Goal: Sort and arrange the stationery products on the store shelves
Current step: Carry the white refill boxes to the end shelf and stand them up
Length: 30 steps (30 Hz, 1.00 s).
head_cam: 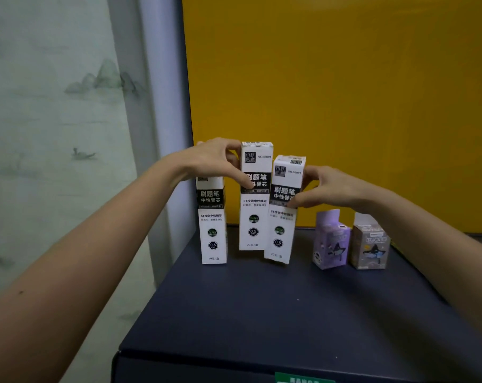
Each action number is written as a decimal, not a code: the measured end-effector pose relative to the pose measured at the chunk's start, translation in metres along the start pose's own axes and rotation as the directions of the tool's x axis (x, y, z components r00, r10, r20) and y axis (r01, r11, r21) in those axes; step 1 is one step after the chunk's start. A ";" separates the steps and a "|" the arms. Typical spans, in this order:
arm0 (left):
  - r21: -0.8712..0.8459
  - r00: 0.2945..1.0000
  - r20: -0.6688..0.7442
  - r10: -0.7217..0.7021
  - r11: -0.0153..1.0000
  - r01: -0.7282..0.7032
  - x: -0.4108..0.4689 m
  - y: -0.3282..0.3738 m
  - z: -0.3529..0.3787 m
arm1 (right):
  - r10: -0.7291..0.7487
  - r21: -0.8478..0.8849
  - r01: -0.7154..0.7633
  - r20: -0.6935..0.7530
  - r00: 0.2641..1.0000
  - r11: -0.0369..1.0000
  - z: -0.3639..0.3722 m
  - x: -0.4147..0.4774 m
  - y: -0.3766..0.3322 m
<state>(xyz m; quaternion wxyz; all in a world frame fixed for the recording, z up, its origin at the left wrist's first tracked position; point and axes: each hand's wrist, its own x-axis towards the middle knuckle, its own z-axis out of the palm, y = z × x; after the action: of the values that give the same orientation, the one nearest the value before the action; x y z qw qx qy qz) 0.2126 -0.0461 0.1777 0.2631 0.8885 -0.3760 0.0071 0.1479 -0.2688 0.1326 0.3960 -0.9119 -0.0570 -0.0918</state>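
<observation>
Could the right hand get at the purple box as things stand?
Probably yes, once free: the right hand grips the tilted refill box, and the purple box stands just below it on the dark shelf top, unobstructed.

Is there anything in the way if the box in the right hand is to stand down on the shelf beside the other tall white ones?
Nothing visible. The right hand holds the tilted box just above bare dark shelf, between the middle box and the purple box.

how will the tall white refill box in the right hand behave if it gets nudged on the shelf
The refill box is tall on a narrow base and already tilts, so it would probably tip rather than slide. It looks like thin cardboard, likely light and easy to dent. The right hand pinches it with fingertips only, which suggests little weight.
</observation>
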 end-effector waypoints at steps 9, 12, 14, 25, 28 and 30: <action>0.310 0.999 0.045 -0.019 0.951 0.004 0.008 -0.006 0.008 | -0.013 -0.034 0.015 0.063 0.998 0.999 0.009 0.009 0.004; 0.239 0.995 0.096 0.008 0.971 -0.031 0.008 -0.007 0.007 | -0.017 -0.042 0.020 0.068 0.998 0.999 0.009 0.009 0.003; 0.242 0.994 0.106 0.018 0.969 -0.043 0.008 -0.008 0.006 | -0.012 -0.049 0.016 0.070 0.997 0.999 0.010 0.009 0.003; 0.274 0.996 0.094 -0.003 0.962 -0.023 0.012 -0.008 -0.005 | -0.017 0.024 0.016 0.005 1.000 1.000 0.010 0.012 -0.002; 0.205 0.993 0.118 -0.019 0.979 -0.006 0.010 -0.007 -0.007 | -0.027 0.047 0.026 0.034 0.999 0.999 0.008 0.009 -0.005; 0.167 0.990 0.136 -0.026 0.986 0.003 0.008 -0.007 -0.009 | -0.027 0.049 0.025 0.046 0.999 0.999 0.007 0.008 -0.007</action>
<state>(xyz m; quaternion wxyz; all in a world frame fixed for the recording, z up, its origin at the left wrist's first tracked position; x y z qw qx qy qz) 0.2250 -0.0433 0.1840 0.1615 0.9083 -0.3850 -0.0248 0.1553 -0.2584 0.1345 0.4151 -0.9032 -0.0803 -0.0742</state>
